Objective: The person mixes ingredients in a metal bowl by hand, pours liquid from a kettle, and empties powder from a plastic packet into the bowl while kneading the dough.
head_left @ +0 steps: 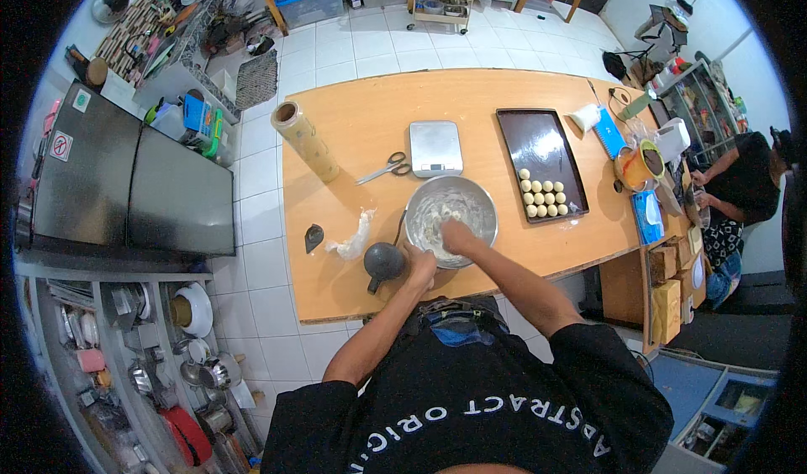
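Note:
A steel mixing bowl (483,213) with a whitish floury mixture (430,213) stands near the table's front edge. My left hand (421,264) is closed on the bowl's lower left rim. Down inside the bowl, my right hand (458,238) is in the mixture, its fingers hidden. A dark round cup-like vessel with a handle (384,262) sits just left of my left hand. Beyond the bowl lies a silver kitchen scale (435,146), with scissors (391,167) to its left. On the right, a dark baking tray (538,138) holds several pale dough balls (542,198).
A tall roll of plastic wrap (307,142) stands at left. Nearer me are crumpled clear plastic (353,237) and a small dark object (314,239). Boxes and a tub (640,167) crowd the right end, where another person (740,180) works. A fridge (134,171) stands left.

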The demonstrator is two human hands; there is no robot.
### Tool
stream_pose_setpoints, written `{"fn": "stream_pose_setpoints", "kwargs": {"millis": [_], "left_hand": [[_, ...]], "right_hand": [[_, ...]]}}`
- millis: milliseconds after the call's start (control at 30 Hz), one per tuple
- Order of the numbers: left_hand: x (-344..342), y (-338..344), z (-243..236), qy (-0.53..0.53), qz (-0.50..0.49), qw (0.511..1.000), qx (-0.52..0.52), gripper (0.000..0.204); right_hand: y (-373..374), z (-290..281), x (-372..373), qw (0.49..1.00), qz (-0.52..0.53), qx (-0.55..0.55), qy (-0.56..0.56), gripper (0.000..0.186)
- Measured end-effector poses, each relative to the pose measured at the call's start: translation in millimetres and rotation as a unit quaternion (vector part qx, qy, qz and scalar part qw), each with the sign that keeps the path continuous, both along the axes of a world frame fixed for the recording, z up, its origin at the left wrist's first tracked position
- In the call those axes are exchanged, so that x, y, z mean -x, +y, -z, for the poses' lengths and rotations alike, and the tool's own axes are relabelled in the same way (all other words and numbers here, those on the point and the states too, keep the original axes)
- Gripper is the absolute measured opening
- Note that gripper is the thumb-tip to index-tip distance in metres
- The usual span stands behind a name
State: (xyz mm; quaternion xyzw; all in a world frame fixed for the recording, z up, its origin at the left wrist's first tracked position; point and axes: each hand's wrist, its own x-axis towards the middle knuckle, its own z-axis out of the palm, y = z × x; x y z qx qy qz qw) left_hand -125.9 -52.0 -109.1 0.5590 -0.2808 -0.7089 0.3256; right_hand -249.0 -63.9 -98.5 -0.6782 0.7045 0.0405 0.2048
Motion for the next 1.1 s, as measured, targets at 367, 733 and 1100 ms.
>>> {"fn": "stream_pose_setpoints", "kwargs": {"millis": [367,733,1100], "left_hand": [[-9,-2,-31,-0.037,0.013,0.997,0.066,0.061],[-9,-3,-6,-0.056,-0.001,0.99,0.131,0.07],[-11,-6,-32,-0.076,0.02,0.992,0.1,0.071]], "right_hand": [[6,-36,-3,0.994,-0.1,-0.026,-0.018,0.014],[23,-23,-5,0.997,0.0,-0.062,-0.041,0.014],[18,-47,2,0.993,0.071,-0.04,-0.085,0.026]]}}
